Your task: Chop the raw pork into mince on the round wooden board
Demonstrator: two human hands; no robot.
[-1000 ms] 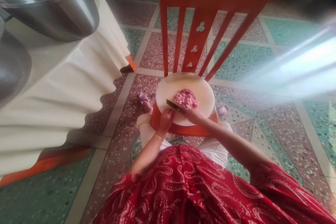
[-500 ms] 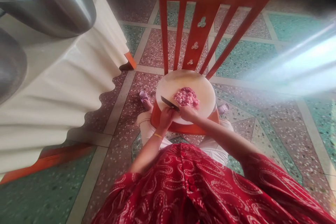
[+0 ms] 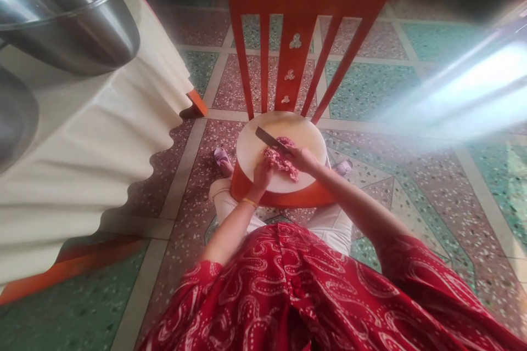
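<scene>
My right hand (image 3: 305, 159) is closed round the handle of a dark-bladed kitchen knife (image 3: 269, 139). Its blade is raised over the far left part of the meat, pointing left and away from me. Chopped pink meat (image 3: 284, 167) lies in a loose pile on a round, pale cutting board (image 3: 310, 131). At the near left edge of the pile, my left hand (image 3: 262, 172) has its fingers curled in and touching the meat. What those fingers hold, if anything, is hidden. The board rests on the seat of an orange-red wooden chair (image 3: 284, 199), between my knees.
The chair's slatted back (image 3: 286, 71) rises behind the board. To the left stands a table with a cream cloth (image 3: 102, 115), carrying a large steel bowl (image 3: 82, 38) and another rounded metal vessel (image 3: 14, 115). Patterned stone floor (image 3: 366, 90) surrounds the chair.
The knife has lifted and shifted away from me, over the meat. My left hand has moved from beside the blade to the pile's left edge. The pile is more spread out.
</scene>
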